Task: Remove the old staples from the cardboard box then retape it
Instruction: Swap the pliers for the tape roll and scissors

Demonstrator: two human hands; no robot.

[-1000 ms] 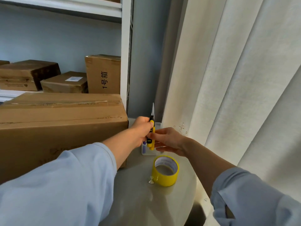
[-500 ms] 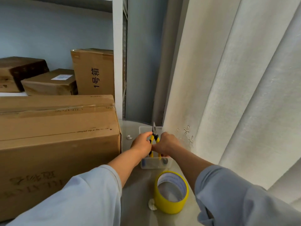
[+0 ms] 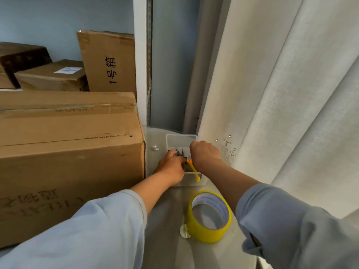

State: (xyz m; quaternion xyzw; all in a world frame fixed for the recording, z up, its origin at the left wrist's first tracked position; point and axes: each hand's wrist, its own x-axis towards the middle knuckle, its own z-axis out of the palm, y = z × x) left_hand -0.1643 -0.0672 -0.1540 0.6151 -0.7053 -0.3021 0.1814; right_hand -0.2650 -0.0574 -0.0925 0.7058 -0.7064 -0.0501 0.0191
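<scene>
Four cardboard boxes (image 3: 66, 152), one tape roll (image 3: 208, 216), one clear tray (image 3: 181, 140), two hands (image 3: 171, 167).

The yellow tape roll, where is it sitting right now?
The yellow tape roll lies flat on the round table near the bottom middle of the head view, just in front of the clear plastic box, between the person's two forearms.

Soft daylight, mild blur (edges bowed).

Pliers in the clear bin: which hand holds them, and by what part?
The left hand grips the pliers near the head. The right hand is curled beside them; its hold cannot be told.
</scene>
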